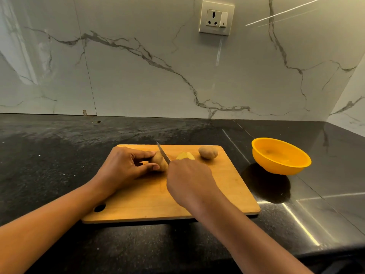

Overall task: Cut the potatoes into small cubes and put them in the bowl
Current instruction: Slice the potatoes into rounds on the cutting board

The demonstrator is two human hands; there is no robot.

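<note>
A wooden cutting board (227, 186) lies on the black counter. My left hand (122, 167) pinches a brown potato piece (161, 162) between thumb and fingers on the board. My right hand (189, 180) grips a knife (163, 152); its handle is hidden in my fist, and the blade lies against the right side of that piece, tip pointing away from me. A cut potato half (185, 155) with its pale yellow face showing sits just beyond my right hand. A whole potato (208, 152) rests near the board's far right corner. The yellow bowl (280, 156) stands to the right of the board.
The black stone counter (59, 155) runs to a marble wall at the back and on the right. A wall socket (216, 17) sits high above the board. The counter's front edge lies close below the board.
</note>
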